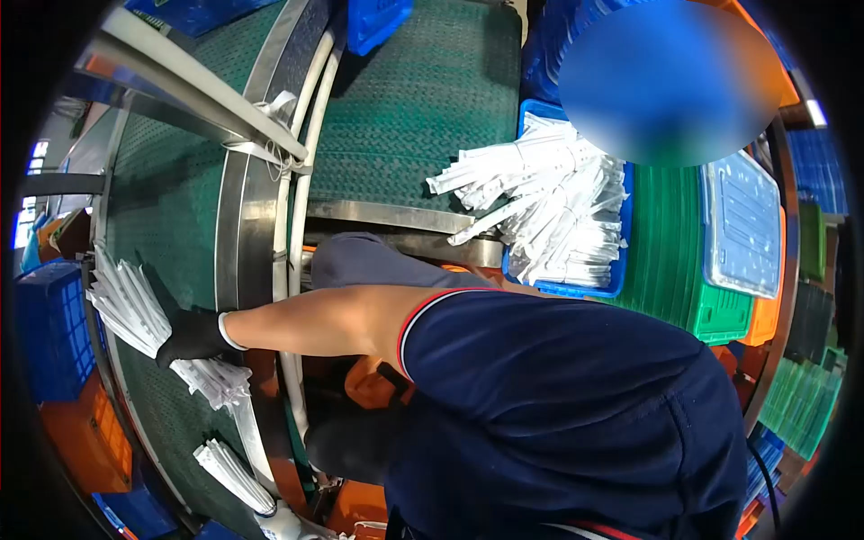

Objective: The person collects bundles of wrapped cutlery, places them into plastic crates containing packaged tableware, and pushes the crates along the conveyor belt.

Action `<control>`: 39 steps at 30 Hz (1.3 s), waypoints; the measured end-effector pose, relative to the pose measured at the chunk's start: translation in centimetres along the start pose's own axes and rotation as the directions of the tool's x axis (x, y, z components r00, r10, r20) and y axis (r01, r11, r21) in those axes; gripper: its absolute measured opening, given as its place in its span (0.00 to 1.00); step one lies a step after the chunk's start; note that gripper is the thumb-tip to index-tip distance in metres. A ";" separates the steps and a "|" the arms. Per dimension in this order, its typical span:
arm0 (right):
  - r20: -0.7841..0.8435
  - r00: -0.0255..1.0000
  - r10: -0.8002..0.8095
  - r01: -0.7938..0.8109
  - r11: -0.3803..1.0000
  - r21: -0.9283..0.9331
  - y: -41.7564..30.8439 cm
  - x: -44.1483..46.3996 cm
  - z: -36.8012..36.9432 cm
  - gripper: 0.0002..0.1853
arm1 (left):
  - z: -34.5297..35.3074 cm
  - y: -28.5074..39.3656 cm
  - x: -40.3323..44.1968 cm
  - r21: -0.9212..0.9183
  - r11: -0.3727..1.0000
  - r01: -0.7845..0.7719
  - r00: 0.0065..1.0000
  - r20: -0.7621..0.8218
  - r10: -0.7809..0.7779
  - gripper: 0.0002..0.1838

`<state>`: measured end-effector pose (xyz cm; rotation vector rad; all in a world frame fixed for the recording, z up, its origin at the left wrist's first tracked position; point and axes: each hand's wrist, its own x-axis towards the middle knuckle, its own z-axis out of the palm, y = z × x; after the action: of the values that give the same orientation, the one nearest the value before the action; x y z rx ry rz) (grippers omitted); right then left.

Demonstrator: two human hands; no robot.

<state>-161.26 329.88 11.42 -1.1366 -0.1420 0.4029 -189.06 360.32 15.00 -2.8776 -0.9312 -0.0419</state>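
My right hand (193, 338), in a black glove with a white cuff, is closed around a bundle of long thin white packets (130, 301) over the green conveyor belt on the left. The packets fan out beyond the fingers, and their crumpled ends stick out on the near side of the hand. What is inside the packets cannot be seen. Lower down, a smaller bundle of white packets (234, 477) lies slanted at the belt's near edge. Beside its lower end is a pale shape I cannot make out. My left hand does not show.
A blue crate (616, 286) heaped with white packets stands by a second green belt (414, 117). Stacked green crates (666, 252) and a clear-lidded box (742, 225) are to its right. Pale pipes (301, 180) and a metal rail run between the belts. Blue crates (56, 328) line the far left.
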 end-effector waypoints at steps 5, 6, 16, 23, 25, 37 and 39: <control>-0.013 0.997 -0.077 0.074 0.986 -0.152 -0.6 -0.4 -0.8 0.47 | -0.2 2.5 -1.9 0.152 0.985 0.084 0.994 -0.077 -0.073 0.31; 0.013 0.996 -0.089 0.090 0.992 -0.085 0.1 0.0 -0.9 0.47 | 0.2 2.2 -2.2 0.121 0.988 0.095 0.989 -0.127 -0.079 0.32; 0.227 0.968 -0.106 0.066 0.982 0.178 -0.1 0.2 -0.4 0.19 | 1.9 0.7 -3.8 0.111 0.990 -0.092 0.935 -0.333 0.124 0.34; 0.207 0.978 0.009 -0.040 0.989 0.146 -0.2 0.4 -0.3 0.21 | -2.3 1.0 -3.3 -0.275 0.961 -0.016 0.996 -0.092 -0.009 0.32; 0.159 0.987 -0.028 0.012 0.995 0.102 1.1 1.2 -0.3 0.22 | -4.2 2.0 -3.5 -0.283 0.953 -0.111 0.984 -0.169 0.064 0.31; 0.223 0.974 0.045 -0.067 0.993 0.092 0.2 0.7 0.1 0.16 | -24.7 -1.7 1.9 0.060 0.994 0.086 0.950 -0.304 -0.064 0.33; 0.238 0.970 0.048 -0.074 0.992 0.100 0.2 0.7 0.1 0.16 | -25.8 -5.1 6.2 0.094 0.988 0.120 0.920 -0.385 -0.076 0.30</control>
<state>-160.67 330.29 11.24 -0.9858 -0.2903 0.5940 -186.81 364.95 41.48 -2.5773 -0.9588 -0.5190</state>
